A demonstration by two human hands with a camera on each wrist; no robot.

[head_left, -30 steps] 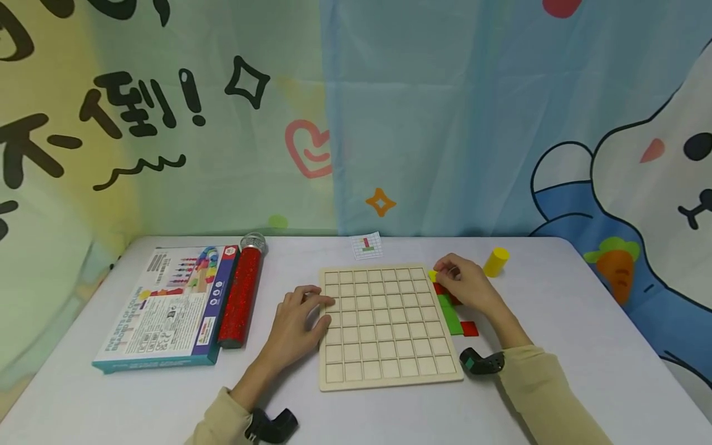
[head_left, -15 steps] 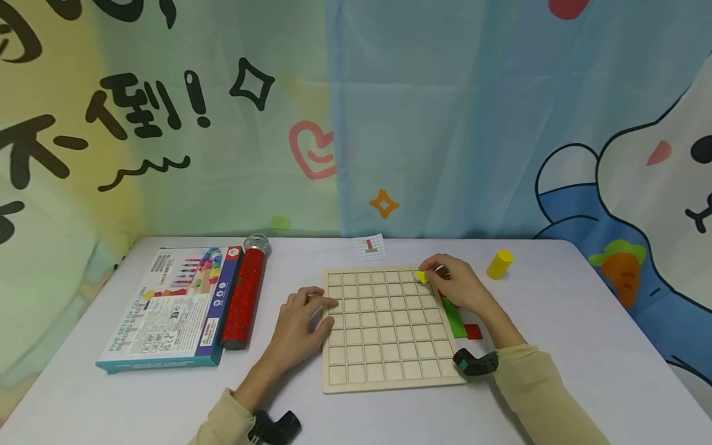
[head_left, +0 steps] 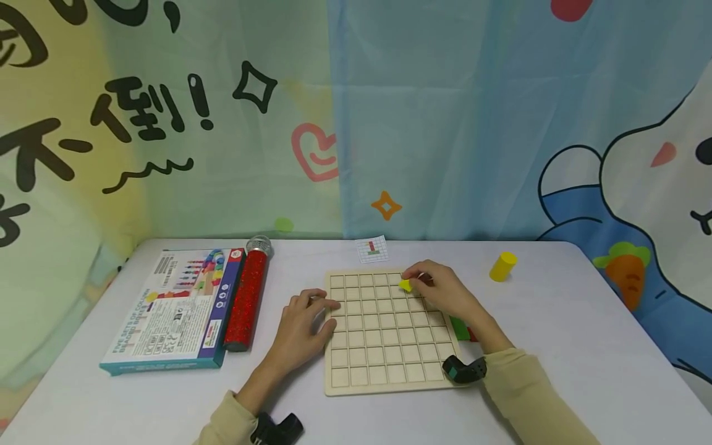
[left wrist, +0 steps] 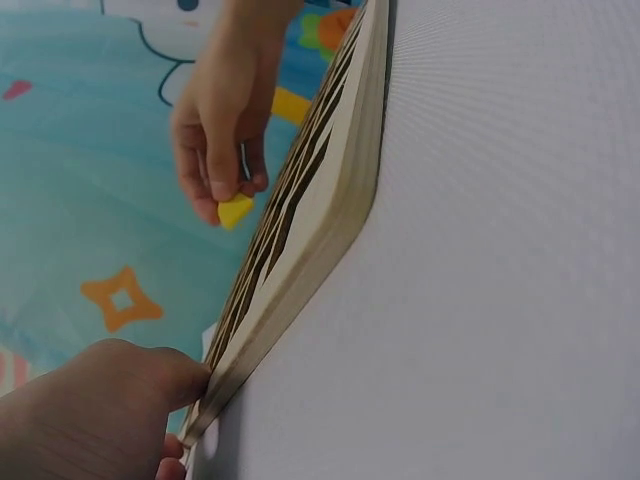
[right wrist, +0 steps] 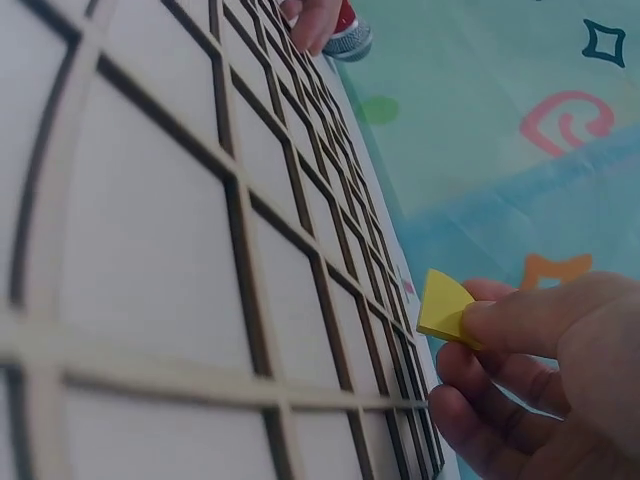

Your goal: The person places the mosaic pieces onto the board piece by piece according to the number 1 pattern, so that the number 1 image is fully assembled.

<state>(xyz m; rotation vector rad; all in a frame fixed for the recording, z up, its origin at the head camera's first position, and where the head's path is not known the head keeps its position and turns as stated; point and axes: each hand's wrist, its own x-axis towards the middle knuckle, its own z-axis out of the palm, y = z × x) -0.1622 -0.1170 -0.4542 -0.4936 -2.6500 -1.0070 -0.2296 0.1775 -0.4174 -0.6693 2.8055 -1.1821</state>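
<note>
My right hand point(head_left: 436, 287) pinches a small yellow piece point(head_left: 405, 285) between thumb and fingers, above the far part of a wooden grid board point(head_left: 356, 392). In the right wrist view the yellow piece point(right wrist: 445, 305) is flat with one curved edge, apart from the grid. My left hand point(head_left: 303, 324) rests at the board's left edge, its thumb point(left wrist: 175, 378) touching the side and a finger reaching onto the top. Green pieces point(head_left: 459, 329) and a red piece point(head_left: 473, 334) lie by the board's right edge, partly hidden by my right arm.
A yellow cylinder point(head_left: 503, 267) stands at the back right. Behind the board lies a small grid card point(head_left: 371, 249) with a coloured pattern. To the left are a flat box point(head_left: 172, 306) and a red microphone point(head_left: 249, 296). A printed curtain point(head_left: 417, 123) hangs behind the table.
My right hand has carried the yellow piece leftward from the pieces beside the board to above its far squares. The left hand has kept its place on the edge.
</note>
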